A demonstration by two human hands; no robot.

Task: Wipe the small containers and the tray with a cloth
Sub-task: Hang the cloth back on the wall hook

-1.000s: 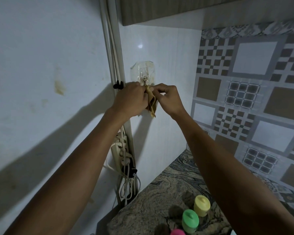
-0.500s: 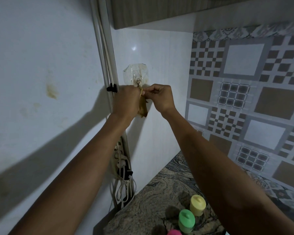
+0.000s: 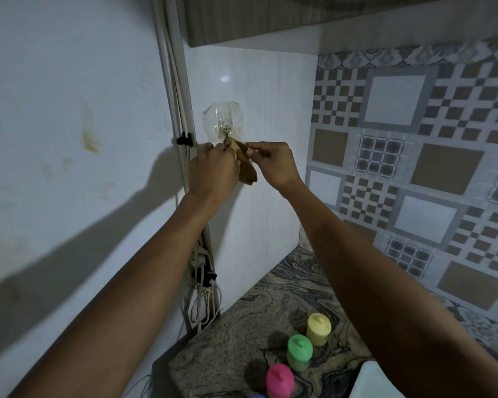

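Observation:
A small tan cloth hangs from a clear stick-on wall hook on the white wall. My left hand grips the cloth's upper part just under the hook. My right hand pinches the cloth's top edge from the right. Down on the marbled counter stand three small lidded containers in a row: yellow, green and pink. A pale tray corner shows at the bottom edge, partly behind my right forearm.
A white cable duct runs down the wall left of the hook, ending in a power strip with tangled cords. Patterned tiles cover the right wall. A cabinet overhangs above.
Both hands stay at the hook with the cloth. My right hand has drawn slightly to the right, and more of the cloth now shows between the hands. The camera view has shifted a little.

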